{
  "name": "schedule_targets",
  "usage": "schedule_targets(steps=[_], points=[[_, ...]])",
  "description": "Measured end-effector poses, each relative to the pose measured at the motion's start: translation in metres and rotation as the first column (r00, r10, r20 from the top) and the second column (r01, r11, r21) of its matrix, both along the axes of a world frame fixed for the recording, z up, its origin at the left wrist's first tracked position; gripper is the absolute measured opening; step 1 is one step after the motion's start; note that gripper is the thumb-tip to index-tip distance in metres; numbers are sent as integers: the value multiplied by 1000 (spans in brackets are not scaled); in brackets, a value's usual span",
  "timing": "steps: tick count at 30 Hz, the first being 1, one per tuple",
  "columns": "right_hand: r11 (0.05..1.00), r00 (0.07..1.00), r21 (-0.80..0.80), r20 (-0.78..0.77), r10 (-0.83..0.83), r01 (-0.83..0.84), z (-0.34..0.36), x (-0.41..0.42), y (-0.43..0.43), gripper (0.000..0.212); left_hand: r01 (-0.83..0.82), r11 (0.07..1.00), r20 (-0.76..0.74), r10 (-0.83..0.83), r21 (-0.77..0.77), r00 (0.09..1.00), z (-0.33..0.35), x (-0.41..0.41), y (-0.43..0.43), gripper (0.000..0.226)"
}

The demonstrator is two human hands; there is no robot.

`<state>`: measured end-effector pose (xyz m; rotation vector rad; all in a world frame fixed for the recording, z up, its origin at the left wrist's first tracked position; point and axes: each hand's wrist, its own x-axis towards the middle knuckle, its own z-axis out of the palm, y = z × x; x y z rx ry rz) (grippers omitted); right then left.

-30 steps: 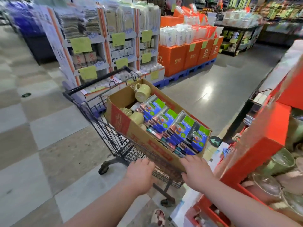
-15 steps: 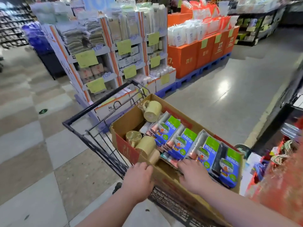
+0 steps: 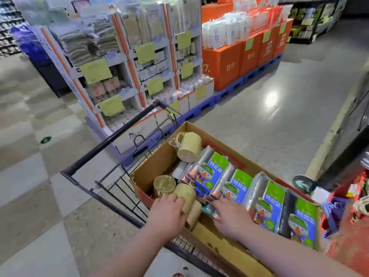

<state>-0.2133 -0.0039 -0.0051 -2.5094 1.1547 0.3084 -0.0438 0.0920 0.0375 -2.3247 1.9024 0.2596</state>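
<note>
A cardboard box (image 3: 151, 168) sits in a black wire shopping cart (image 3: 103, 148). Inside lie yellow-green wrapped mugs: one at the far end (image 3: 188, 145), one upright (image 3: 164, 185), and one on its side (image 3: 185, 193). Blue and green packs with a cartoon figure (image 3: 235, 186) fill the right part of the box. My left hand (image 3: 165, 214) rests on the box's near edge with its fingers on the lying mug. My right hand (image 3: 229, 216) reaches into the box, fingertips touching the nearest packs.
A white display stand with yellow price tags (image 3: 123, 62) stands just beyond the cart. Orange boxes on a blue pallet (image 3: 245, 54) lie further right. A red display (image 3: 351, 220) is close at the right. Open floor (image 3: 269, 120) stretches ahead.
Both hands have moved from the cart's near edge up into the box. The left now touches a mug, the right the packs. The view has swung away from the red display.
</note>
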Motion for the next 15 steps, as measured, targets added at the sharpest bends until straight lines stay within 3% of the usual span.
schedule_targets(steps=[8, 12, 15], points=[[938, 961, 229, 25, -274, 261, -23, 63, -10, 48, 112, 989, -13, -111, 93, 994, 1, 72, -51, 47], [831, 897, 380, 10, -442, 406, -35, 100, -16, 64, 150, 984, -43, -146, 100, 988, -3, 102, -71, 42], [689, 799, 496, -18, -600, 528, -53, 122, -15, 81, 190, 974, -77, -181, 125, 980, -10, 118, -80, 42]])
